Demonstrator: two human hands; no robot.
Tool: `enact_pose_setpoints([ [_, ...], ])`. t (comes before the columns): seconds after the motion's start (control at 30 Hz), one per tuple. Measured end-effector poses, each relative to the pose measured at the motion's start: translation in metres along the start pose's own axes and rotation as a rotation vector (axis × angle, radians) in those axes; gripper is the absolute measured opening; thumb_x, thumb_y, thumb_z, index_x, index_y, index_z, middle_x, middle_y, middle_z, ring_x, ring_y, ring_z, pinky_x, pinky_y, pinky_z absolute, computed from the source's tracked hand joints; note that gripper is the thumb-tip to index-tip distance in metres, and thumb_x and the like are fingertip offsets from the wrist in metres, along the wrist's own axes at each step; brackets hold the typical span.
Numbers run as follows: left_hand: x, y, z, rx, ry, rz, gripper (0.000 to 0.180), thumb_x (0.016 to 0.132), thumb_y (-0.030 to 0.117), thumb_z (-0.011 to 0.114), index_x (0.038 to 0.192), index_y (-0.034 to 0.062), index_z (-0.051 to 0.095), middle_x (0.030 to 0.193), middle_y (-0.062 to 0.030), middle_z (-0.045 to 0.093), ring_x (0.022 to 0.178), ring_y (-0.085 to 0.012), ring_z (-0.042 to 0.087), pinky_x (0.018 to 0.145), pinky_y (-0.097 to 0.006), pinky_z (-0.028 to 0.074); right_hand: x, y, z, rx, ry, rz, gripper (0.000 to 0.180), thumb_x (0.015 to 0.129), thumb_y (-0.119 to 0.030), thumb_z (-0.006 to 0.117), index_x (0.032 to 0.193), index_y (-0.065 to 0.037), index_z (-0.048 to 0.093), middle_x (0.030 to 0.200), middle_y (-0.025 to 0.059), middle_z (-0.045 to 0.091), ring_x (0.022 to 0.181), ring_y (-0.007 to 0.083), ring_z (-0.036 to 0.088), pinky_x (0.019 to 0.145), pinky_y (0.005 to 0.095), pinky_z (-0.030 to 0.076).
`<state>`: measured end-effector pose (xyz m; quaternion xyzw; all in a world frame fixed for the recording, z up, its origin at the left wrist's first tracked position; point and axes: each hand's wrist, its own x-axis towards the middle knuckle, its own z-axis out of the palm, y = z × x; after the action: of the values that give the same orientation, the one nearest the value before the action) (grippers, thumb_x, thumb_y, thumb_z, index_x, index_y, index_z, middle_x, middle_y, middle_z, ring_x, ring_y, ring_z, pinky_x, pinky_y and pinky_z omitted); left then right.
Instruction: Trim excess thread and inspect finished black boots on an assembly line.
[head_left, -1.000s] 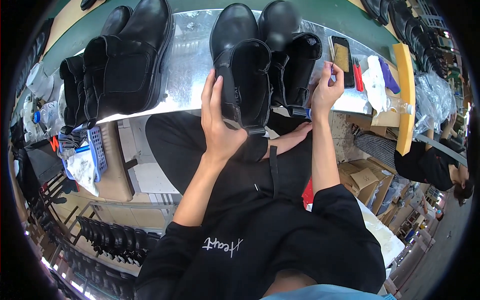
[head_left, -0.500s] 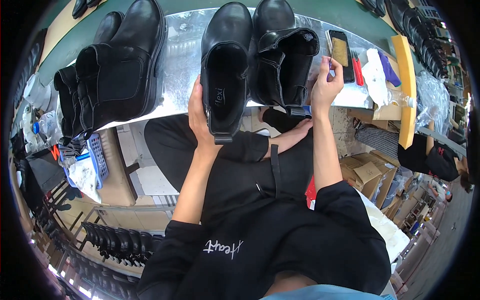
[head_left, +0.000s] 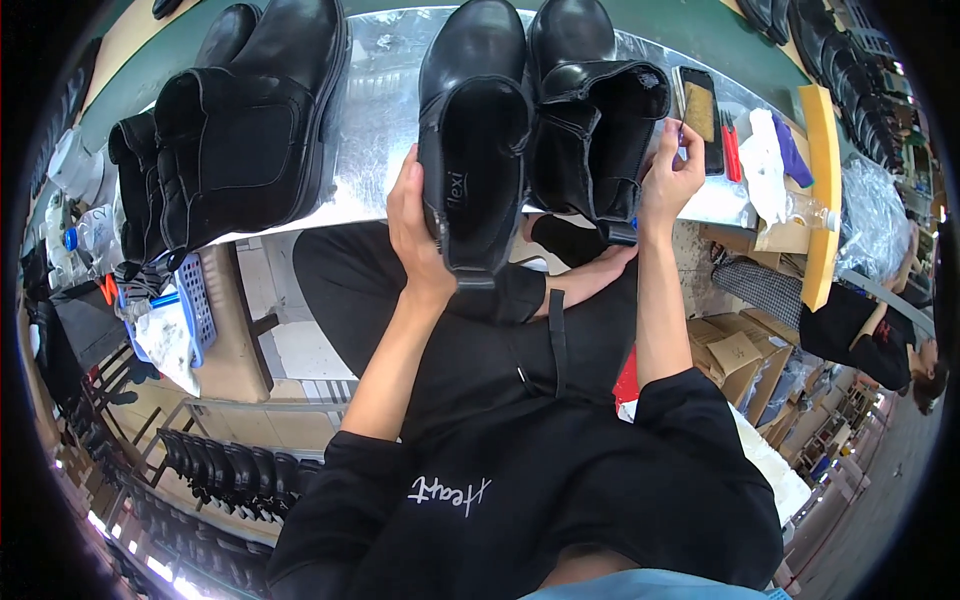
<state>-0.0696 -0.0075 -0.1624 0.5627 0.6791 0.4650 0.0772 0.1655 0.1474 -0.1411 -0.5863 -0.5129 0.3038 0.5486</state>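
Observation:
A black ankle boot (head_left: 474, 50) lies toe away from me on the shiny metal tabletop, its opening facing me. My left hand (head_left: 417, 230) is closed around its left side and heel, with the thumb along the edge. Right beside it rests a second black boot (head_left: 572, 35) with its shaft gaping. My right hand (head_left: 668, 185), just right of that boot, pinches a thin pointed tool (head_left: 684, 112) with a purple part at the fingers. Its exact kind is too small to make out. Another pair of black boots (head_left: 235, 150) lies at the left.
Beyond my right hand lie a dark phone-like slab (head_left: 714, 150) under a tan block (head_left: 699, 112), red-handled pliers (head_left: 732, 155), a white cloth (head_left: 764, 165) and a yellow strip (head_left: 820, 200). A blue basket (head_left: 198, 305) stands lower left. Another person (head_left: 870, 335) is at far right.
The view has shifted slightly, so most things sit further right. Both boots before me have moved a little right, along with my left hand. My right hand keeps its pinch.

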Motion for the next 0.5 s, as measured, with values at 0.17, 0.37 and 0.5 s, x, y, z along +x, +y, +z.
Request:
enact_pose_setpoints([
  [0.17,0.01,0.004,0.009,-0.054,0.153,0.165,0.087,0.068,-0.001,0.074,0.147,0.0026,0.037,0.141,-0.03,0.047,0.124,-0.0441,0.052,0.102,-0.048,0.041,0.001,-0.001,-0.002,-0.033,-0.008,-0.011,0.024,0.1,-0.02,0.065,0.105,0.003,0.061,0.086,0.0004,0.06,0.069,0.0045,0.05,0.059,0.0194,0.041],
  [0.37,0.011,0.007,0.005,-0.083,0.146,0.158,0.09,0.063,-0.001,0.075,0.146,0.0013,0.039,0.142,-0.029,0.048,0.122,-0.0425,0.054,0.101,-0.046,0.041,-0.003,-0.017,0.002,-0.129,-0.019,-0.043,0.025,0.1,-0.021,0.065,0.106,0.004,0.062,0.089,0.0018,0.061,0.071,0.0049,0.051,0.06,0.0202,0.042],
  [0.5,0.022,0.017,-0.006,-0.01,0.115,0.096,0.086,0.059,0.004,0.079,0.139,-0.004,0.047,0.137,-0.0266,0.056,0.115,-0.0402,0.059,0.099,-0.044,0.041,0.0,-0.012,0.001,-0.139,0.0,-0.08,0.026,0.1,-0.02,0.065,0.107,0.004,0.062,0.09,0.0021,0.061,0.072,0.0049,0.051,0.061,0.02,0.042],
])
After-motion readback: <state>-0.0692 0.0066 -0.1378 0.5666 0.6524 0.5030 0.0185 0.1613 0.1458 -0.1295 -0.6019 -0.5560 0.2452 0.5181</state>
